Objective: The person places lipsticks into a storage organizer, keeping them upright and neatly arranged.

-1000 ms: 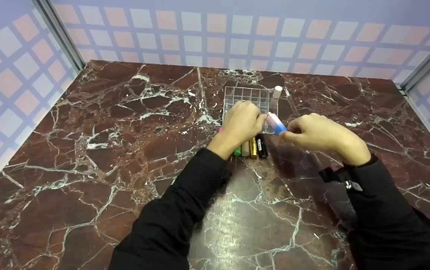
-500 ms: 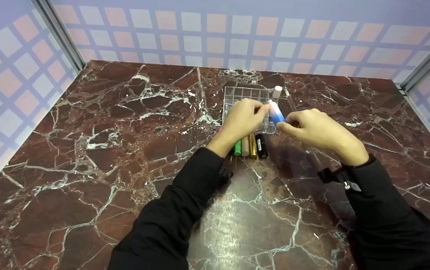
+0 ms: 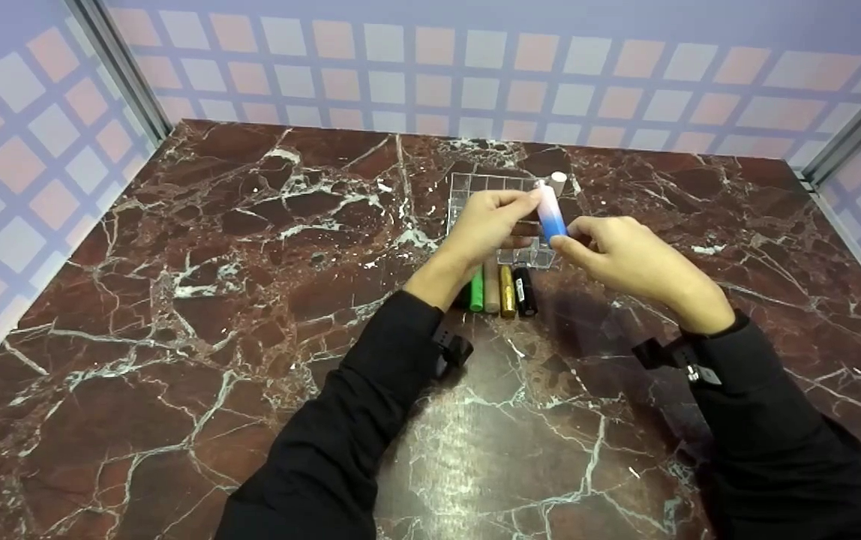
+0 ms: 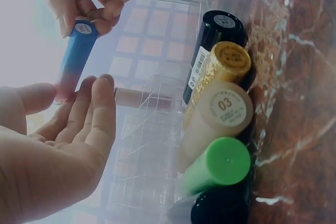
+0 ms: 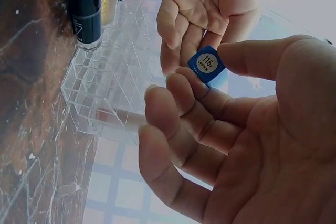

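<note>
Lipstick: pink-to-blue lipstick (image 3: 551, 216), tilted, held in the air between both hands. In the head view it overlaps the organizer's right side; the left wrist view shows it clear of the organizer. Round sticker on the blue end reads 115 and LIPSTICK.
Left hand: left hand (image 3: 479, 225) pinches the pale pink end, thumb against fingers.
Right hand: right hand (image 3: 622, 251) grips the blue end between thumb and fingers; its other fingers are loosely bent, off the lipstick.
Organizer: clear organizer (image 5: 107, 85) with square compartments, on the table just behind the row of tubes, partly hidden by the left hand.
Capped tube: white-capped tube (image 3: 559, 181), upright at the organizer's back right corner.
Row in front: tubes lying side by side, ends toward the person. Left to right: dark tube (image 4: 220, 205), green tube (image 3: 477, 291), beige tube (image 3: 492, 289) marked 03, gold tube (image 3: 507, 291), black tube (image 3: 526, 292) with a white label.
Table: dark red marble-look table (image 3: 198, 375), white veins.
Sleeves: black on both arms, dark strapped device at each wrist.
Back wall: lilac wall (image 3: 430, 75), pink and white squares.
</note>
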`<state>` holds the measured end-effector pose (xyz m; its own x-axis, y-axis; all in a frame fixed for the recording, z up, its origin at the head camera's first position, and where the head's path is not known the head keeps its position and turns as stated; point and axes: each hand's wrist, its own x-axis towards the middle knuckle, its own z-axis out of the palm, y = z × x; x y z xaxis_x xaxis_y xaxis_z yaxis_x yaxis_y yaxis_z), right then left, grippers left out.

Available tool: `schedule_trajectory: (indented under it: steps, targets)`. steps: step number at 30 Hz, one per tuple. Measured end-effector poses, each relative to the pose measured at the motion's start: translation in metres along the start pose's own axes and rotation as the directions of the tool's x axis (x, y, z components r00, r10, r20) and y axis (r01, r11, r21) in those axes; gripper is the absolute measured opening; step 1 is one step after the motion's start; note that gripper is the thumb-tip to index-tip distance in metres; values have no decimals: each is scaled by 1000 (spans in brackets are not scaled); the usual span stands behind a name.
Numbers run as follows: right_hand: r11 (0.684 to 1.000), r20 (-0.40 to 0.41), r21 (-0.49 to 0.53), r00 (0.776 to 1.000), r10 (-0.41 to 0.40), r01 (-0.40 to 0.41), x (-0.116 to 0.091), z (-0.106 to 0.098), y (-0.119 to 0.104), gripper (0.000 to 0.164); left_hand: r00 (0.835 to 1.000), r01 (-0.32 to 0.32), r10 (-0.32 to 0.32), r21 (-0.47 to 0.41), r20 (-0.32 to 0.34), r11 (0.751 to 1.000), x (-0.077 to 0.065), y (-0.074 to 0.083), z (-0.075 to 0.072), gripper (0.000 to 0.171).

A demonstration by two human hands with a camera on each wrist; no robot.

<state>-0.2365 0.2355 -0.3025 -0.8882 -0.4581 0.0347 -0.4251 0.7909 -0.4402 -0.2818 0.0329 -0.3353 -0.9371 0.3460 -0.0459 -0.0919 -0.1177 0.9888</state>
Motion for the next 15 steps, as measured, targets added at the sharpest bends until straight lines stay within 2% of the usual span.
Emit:
schedule_trajectory:
  steps: [3, 8, 15]
  targets:
    - [1000, 5, -1, 1000, -18, 18, 1, 1, 0, 43, 1000, 13, -14, -97, -6, 995, 1, -1, 0, 28]
    - [1000, 7, -7, 1000, -27, 27, 2, 4, 0, 40, 1000, 1, -7, -245, -24, 970, 3, -3, 0, 24]
    - [1000, 28, 7, 1000, -7, 7, 3, 5, 1, 38, 1000, 7, -14, -307, -21, 952, 3, -3, 0, 23]
